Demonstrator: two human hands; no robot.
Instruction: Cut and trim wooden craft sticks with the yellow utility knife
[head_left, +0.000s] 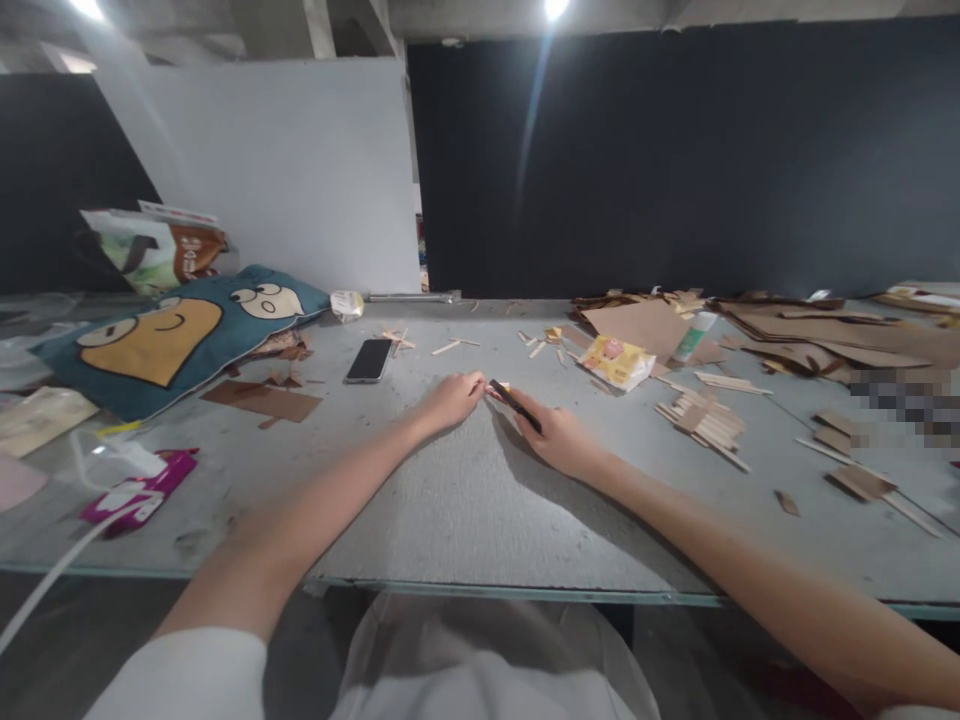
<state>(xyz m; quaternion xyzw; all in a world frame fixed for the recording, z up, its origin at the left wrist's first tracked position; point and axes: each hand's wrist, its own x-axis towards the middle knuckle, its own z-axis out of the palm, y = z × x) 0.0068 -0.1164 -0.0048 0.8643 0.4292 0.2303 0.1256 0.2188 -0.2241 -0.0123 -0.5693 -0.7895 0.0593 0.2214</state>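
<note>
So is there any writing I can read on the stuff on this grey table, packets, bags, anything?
No text here is legible.
White, green and brown printed bag: lettering blurred.
Yellow packet with pink print: too small.
Magenta and white packet: too small.
Green and white tube: too small.
Slim black tool in the right hand: no marking visible.

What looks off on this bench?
Nothing visibly spilled or broken, only clutter: sticks lie in a loose heap right of the right hand, which grips a dark tool; cardboard offcuts sprawl at far right; brown scraps litter the table by the cushion.
</note>
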